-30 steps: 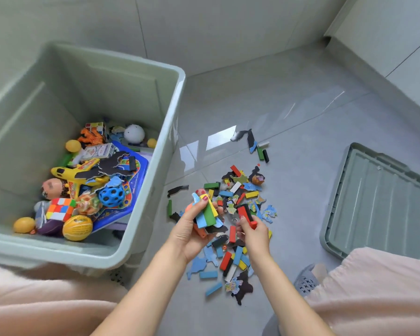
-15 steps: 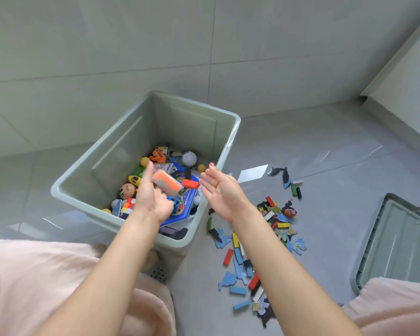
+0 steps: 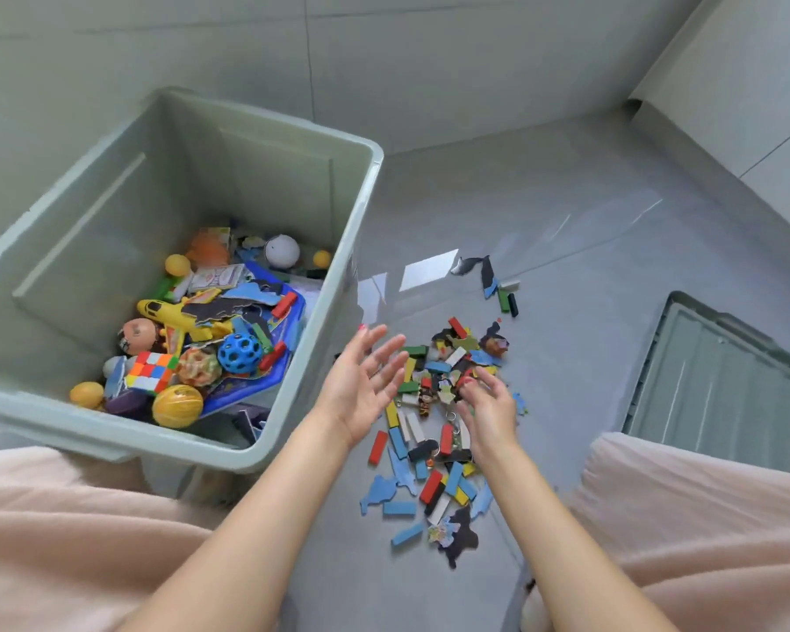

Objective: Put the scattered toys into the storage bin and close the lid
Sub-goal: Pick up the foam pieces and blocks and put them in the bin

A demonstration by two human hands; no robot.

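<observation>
A pale green storage bin stands on the floor at the left, holding a yellow toy plane, a blue holed ball, a colour cube and other toys. To its right a heap of coloured blocks and puzzle pieces lies scattered on the grey floor. My left hand hovers empty with spread fingers between bin and heap. My right hand is over the heap, fingers reaching down onto the pieces. The bin's lid lies flat at the right.
A few stray pieces lie further back on the floor. Walls run along the back and right. My knees in pink fabric frame the lower corners. Grey floor lies bare beyond the heap.
The handful of blocks my left hand held over the bin is gone from it. Both hands have come back from the bin to the heap on the floor.
</observation>
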